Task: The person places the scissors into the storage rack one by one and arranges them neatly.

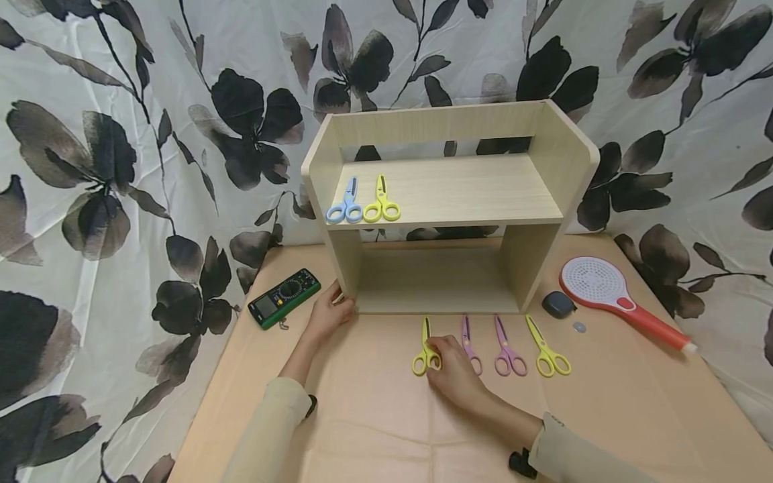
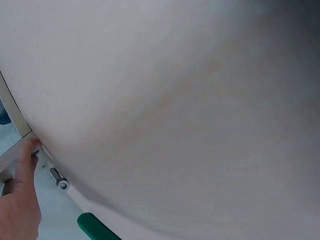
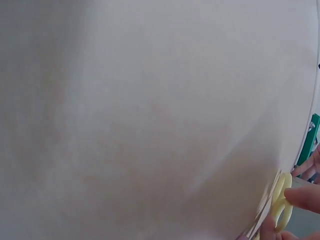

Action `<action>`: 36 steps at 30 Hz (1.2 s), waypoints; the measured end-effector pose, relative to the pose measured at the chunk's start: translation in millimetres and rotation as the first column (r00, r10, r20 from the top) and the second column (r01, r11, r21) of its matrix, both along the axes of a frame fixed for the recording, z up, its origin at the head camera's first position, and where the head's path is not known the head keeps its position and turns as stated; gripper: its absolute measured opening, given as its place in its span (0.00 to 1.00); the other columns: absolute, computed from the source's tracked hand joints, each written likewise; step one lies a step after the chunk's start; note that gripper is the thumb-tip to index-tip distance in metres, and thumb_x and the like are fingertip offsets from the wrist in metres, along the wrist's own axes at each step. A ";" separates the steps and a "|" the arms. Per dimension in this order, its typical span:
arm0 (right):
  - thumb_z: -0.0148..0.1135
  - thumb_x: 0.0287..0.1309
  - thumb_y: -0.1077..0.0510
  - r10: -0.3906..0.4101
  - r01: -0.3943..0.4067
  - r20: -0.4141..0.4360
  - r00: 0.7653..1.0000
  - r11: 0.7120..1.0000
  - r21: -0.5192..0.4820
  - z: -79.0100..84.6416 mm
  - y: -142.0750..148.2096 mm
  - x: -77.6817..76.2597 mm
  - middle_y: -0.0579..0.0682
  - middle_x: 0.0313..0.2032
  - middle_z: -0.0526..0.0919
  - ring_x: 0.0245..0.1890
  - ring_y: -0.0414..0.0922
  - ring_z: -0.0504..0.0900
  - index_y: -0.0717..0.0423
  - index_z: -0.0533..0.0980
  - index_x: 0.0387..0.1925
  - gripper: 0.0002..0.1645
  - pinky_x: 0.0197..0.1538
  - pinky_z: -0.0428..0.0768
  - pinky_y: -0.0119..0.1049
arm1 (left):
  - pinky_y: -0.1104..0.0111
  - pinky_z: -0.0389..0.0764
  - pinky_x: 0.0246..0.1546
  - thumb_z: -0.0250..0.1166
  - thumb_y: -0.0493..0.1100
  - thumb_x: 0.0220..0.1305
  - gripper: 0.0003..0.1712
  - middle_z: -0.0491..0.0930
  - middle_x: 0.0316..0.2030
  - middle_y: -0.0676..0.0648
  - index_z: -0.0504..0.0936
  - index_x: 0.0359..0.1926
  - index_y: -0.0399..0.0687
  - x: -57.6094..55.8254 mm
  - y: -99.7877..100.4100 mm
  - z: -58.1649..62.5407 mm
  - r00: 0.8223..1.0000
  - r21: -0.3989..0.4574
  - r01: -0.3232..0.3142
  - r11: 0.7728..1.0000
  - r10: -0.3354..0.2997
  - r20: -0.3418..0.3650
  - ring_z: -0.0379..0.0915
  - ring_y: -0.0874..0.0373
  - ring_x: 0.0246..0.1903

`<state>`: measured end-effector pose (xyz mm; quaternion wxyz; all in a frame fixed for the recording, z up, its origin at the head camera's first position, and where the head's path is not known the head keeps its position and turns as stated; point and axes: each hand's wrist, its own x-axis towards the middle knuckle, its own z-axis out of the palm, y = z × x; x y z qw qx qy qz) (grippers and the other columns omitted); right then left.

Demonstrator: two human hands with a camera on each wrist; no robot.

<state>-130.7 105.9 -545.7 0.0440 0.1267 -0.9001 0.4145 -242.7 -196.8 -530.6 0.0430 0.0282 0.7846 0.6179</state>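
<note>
Grasps yellow scissors (image 1: 425, 349) with the right hand (image 1: 455, 372), pinching a handle loop between thumb and fingers, just in front of the shelf unit (image 1: 561, 161), blade end toward its lower front edge. Cannot tell whether lifted off the table (image 1: 386, 409) or resting on it. Touches the lower left front corner of the shelf unit with the left hand (image 1: 332, 312); cannot tell whether gripping the panel or only pressing it.

On the upper tier (image 1: 471, 191), at its left end: blue scissors (image 1: 347, 201) and, just beside to the right, shelved yellow scissors (image 1: 381, 200), both pairs with handles toward the front. Underneath, a lower compartment (image 1: 435, 278), open at the front.

Before the lower compartment, in a row to the right of the grasped pair: first purple scissors (image 1: 466, 329), partly covered by the right hand; then second purple scissors (image 1: 506, 345); then, at the right end, outer yellow scissors (image 1: 542, 342), lying slanted.

Near the left hand, a green-and-black multimeter (image 1: 284, 298) and a small metallic piece (image 2: 58, 178). Right of the shelf unit, a dark rounded case (image 1: 558, 304), a grey disc (image 1: 580, 327) and a red-and-white paddle (image 1: 594, 282). Behind, floral cloth (image 1: 181, 147).
</note>
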 end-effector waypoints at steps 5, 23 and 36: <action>0.73 0.43 0.71 -0.016 0.016 -0.003 1.000 1.000 0.014 1.8 1.0 -0.6 0.58 0.46 0.82 0.45 0.50 0.82 0.66 0.80 0.54 0.31 0.50 0.82 0.47 | 0.65 0.82 0.39 0.58 0.37 0.75 0.41 0.64 0.77 0.43 0.58 0.82 0.68 -0.5 0.4 -0.1 1.000 0.002 -0.002 1.000 0.002 -0.004 0.75 0.49 0.55; 0.78 0.42 0.67 -0.074 0.077 0.044 0.996 0.994 -0.071 -0.3 6.1 3.4 0.50 0.39 0.85 0.40 0.44 0.85 0.61 0.86 0.45 0.22 0.46 0.80 0.38 | 0.60 0.84 0.45 0.59 0.38 0.76 0.40 0.63 0.78 0.43 0.58 0.81 0.69 1.6 0.1 -0.3 1.000 0.003 0.008 1.000 -0.008 -0.003 0.75 0.48 0.58; 0.76 0.48 0.70 -0.045 0.072 0.115 0.992 0.967 -0.244 17.5 12.3 10.6 0.56 0.43 0.84 0.42 0.50 0.87 0.61 0.85 0.49 0.22 0.44 0.83 0.27 | 0.55 0.85 0.49 0.58 0.38 0.76 0.40 0.63 0.78 0.44 0.59 0.81 0.71 1.4 -0.5 -0.1 1.000 0.000 0.003 1.000 -0.003 0.000 0.74 0.48 0.60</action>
